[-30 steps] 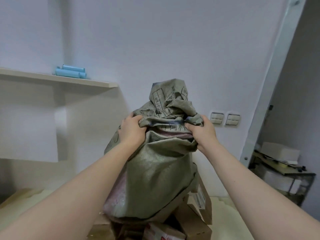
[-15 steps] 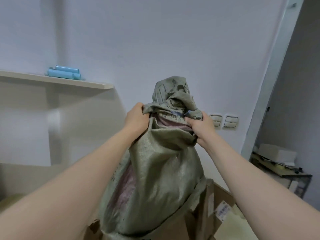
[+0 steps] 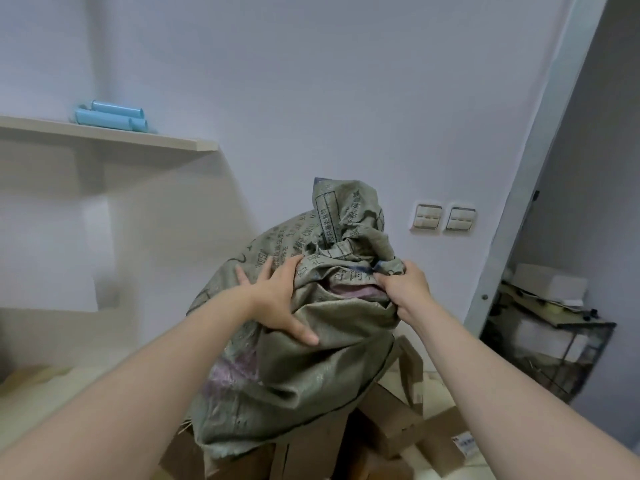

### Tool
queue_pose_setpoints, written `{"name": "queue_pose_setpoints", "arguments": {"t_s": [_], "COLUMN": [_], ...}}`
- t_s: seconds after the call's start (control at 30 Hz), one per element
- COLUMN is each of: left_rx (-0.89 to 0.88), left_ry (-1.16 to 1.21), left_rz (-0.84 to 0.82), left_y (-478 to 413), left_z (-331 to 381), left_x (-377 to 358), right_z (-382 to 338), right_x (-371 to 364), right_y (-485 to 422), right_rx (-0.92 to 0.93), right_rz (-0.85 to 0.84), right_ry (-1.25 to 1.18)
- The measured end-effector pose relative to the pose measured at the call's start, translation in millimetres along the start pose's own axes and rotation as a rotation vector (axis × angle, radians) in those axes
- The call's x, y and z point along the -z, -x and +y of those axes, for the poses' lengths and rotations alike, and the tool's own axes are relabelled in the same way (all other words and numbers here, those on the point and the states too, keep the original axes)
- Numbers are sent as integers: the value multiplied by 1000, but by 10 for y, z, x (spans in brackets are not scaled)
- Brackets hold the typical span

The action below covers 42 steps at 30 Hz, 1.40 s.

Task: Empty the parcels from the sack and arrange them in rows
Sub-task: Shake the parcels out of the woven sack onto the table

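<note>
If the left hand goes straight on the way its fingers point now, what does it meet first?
Most likely more of the sack: the left hand lies open on it, fingers pointing up and away along its printed bulge. Past that comes the wall, though depth is unclear.

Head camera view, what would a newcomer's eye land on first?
The grey-green woven sack at centre, standing over brown cardboard parcels at its base. The left hand presses spread fingers on its side while the right hand grips its bunched fabric. At upper left, pale blue tubes lie on the shelf.
</note>
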<state>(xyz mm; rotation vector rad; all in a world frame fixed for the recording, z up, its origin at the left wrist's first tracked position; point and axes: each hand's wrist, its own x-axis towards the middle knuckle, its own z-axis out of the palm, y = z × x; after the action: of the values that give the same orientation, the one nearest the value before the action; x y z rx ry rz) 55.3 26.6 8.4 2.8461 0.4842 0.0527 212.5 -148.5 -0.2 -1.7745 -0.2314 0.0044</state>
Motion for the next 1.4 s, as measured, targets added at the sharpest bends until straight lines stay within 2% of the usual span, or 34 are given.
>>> {"name": "queue_pose_setpoints", "arguments": {"t_s": [0.1,0.17,0.3,0.53,0.77,0.93,1.07,1.17,1.4], "left_rx": [112,144,144,180,135,61,-57,-85,-37], "left_ry": [-25,-20,-89,-18,481,475,342,342,500], "left_rz": [214,255,217,170,586,809,924,912,607], "left_y": [-30,-60,-125,-231,19,161,309,368,286], "left_z": [-120,-201,-271,-503,-200,-30,73,97,-163], "left_x": [-270,-341,-332,-148,149,418,563,688,347], "right_z": [121,209,268,236,-270,-476,-527,-593,-331], "right_x": [-65,-112,-192,-269,-235,-192,-142,-113,-206], "right_y": [77,109,144,262,328,462,528,519,441], "right_rx": [5,7,12,37,143,145,195,224,33], "right_rz": [-19,-39,-43,-58,-45,-76,-92,-93,-184], "right_ry": [70,97,156,134,-1,-143,-244,-280,-97]}}
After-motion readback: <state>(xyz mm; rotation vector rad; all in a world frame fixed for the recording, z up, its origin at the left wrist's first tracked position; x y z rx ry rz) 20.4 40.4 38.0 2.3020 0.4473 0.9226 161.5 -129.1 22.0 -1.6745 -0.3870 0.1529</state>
